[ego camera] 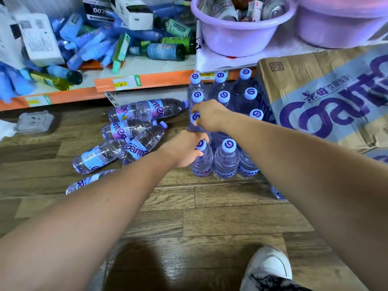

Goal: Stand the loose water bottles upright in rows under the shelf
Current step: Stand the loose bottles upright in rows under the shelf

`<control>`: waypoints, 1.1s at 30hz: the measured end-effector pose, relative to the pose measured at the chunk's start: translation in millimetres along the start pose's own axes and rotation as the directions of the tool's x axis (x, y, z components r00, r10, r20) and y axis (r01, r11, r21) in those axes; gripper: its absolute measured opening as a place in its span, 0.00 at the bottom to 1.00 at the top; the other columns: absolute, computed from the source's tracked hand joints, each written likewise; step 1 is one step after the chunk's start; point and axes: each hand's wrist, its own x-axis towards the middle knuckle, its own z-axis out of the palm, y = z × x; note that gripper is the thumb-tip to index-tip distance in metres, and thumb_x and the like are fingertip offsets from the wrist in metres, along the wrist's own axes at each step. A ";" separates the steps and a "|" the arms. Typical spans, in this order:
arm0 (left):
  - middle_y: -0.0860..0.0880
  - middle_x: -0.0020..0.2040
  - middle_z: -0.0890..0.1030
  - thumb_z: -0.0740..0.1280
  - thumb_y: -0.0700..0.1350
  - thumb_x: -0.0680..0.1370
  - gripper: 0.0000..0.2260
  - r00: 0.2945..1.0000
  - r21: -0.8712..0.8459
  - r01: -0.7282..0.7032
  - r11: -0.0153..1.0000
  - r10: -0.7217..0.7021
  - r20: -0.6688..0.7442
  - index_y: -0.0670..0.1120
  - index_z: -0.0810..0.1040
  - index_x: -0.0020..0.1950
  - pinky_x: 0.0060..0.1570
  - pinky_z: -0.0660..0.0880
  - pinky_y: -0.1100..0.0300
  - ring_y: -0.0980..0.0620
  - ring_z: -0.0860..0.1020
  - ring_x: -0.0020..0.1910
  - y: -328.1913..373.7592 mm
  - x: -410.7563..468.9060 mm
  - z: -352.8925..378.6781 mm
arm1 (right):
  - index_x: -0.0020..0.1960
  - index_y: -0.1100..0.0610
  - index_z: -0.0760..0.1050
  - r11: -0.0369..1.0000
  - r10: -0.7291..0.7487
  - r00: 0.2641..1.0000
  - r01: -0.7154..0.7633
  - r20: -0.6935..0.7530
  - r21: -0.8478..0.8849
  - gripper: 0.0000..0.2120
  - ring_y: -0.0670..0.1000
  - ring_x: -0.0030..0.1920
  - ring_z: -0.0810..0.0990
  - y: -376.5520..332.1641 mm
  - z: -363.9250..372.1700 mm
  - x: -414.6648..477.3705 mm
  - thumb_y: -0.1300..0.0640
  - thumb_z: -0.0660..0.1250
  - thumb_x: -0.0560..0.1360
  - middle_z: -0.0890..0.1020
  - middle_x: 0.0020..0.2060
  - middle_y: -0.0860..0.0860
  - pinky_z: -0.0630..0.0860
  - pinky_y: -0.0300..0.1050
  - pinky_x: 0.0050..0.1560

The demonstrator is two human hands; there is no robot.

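Several clear water bottles with pale blue caps stand upright in rows [225, 158] on the wood floor, reaching back under the orange-edged shelf [147, 80]. My right hand [210, 116] grips the neck of an upright bottle [195, 117] in the left column. My left hand [184, 150] is wrapped around the front-left upright bottle [202, 162] near its cap. Left of the rows, several loose bottles [136, 143] lie on their sides in a heap.
A large cardboard water carton [327, 97] stands to the right of the rows. Lilac plastic basins [241, 34] sit above on the shelf. Blue packets, boxes and green bottles clutter the shelf at left. One bottle [278, 194] lies by my right arm; my shoe [268, 267] is bottom right.
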 end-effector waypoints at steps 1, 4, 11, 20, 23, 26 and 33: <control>0.43 0.63 0.75 0.66 0.42 0.77 0.15 1.000 -0.042 0.007 0.999 -0.008 -0.016 0.48 0.72 0.63 0.60 0.73 0.49 0.42 0.74 0.60 -1.8 1.1 0.9 | 0.68 0.59 0.70 1.000 -0.007 1.000 0.007 0.000 -0.009 0.17 0.59 0.62 0.74 -0.2 1.9 1.5 0.58 0.60 0.79 0.76 0.63 0.58 0.72 0.47 0.50; 0.44 0.60 0.77 0.68 0.43 0.75 0.14 0.997 -0.150 0.029 0.988 -0.040 -0.072 0.48 0.74 0.60 0.60 0.73 0.49 0.44 0.76 0.58 -4.6 2.4 3.9 | 0.66 0.59 0.72 1.000 -0.020 1.000 0.020 -0.004 -0.002 0.16 0.59 0.61 0.75 1.6 4.9 3.0 0.56 0.61 0.79 0.76 0.63 0.56 0.70 0.46 0.48; 0.44 0.72 0.69 0.69 0.44 0.75 0.32 0.997 -0.210 0.072 0.975 -0.068 0.026 0.52 0.58 0.76 0.67 0.69 0.54 0.44 0.71 0.68 -20.6 -14.6 2.6 | 0.67 0.59 0.70 0.997 0.024 0.999 -0.020 -0.044 0.075 0.18 0.60 0.61 0.74 -0.2 6.2 -5.0 0.56 0.62 0.79 0.77 0.62 0.59 0.73 0.49 0.54; 0.42 0.70 0.72 0.65 0.46 0.78 0.29 0.966 0.015 0.256 0.966 -0.257 0.043 0.48 0.57 0.76 0.66 0.69 0.54 0.43 0.71 0.68 -113.7 -49.5 -35.6 | 0.71 0.59 0.66 0.990 0.115 0.993 -0.118 0.039 0.079 0.22 0.60 0.63 0.74 -11.5 -4.0 -8.2 0.53 0.61 0.79 0.75 0.65 0.59 0.72 0.49 0.58; 0.42 0.70 0.71 0.63 0.46 0.79 0.27 0.962 0.028 0.273 0.962 -0.274 0.011 0.47 0.58 0.76 0.65 0.70 0.53 0.42 0.71 0.68 -139.0 -38.2 -50.8 | 0.69 0.59 0.68 0.983 0.161 0.987 -0.162 0.025 0.080 0.21 0.60 0.64 0.73 -15.2 -3.2 -3.7 0.55 0.62 0.78 0.74 0.65 0.58 0.72 0.50 0.59; 0.41 0.70 0.71 0.63 0.47 0.79 0.26 0.970 0.034 0.245 0.969 -0.245 0.000 0.46 0.59 0.75 0.65 0.70 0.53 0.41 0.71 0.68 -155.3 -18.6 -55.2 | 0.68 0.54 0.69 0.992 0.127 0.991 -0.126 -0.035 0.027 0.21 0.60 0.66 0.70 -29.7 -0.3 11.8 0.55 0.62 0.76 0.71 0.66 0.57 0.68 0.55 0.65; 0.39 0.67 0.73 0.61 0.47 0.80 0.25 0.977 0.039 0.212 0.977 -0.213 0.026 0.45 0.59 0.75 0.63 0.72 0.49 0.40 0.72 0.65 -190.7 18.6 -36.9 | 0.69 0.58 0.65 0.999 0.036 0.999 -0.037 0.029 0.008 0.22 0.61 0.66 0.71 -67.9 19.5 78.5 0.55 0.62 0.77 0.70 0.66 0.59 0.72 0.53 0.62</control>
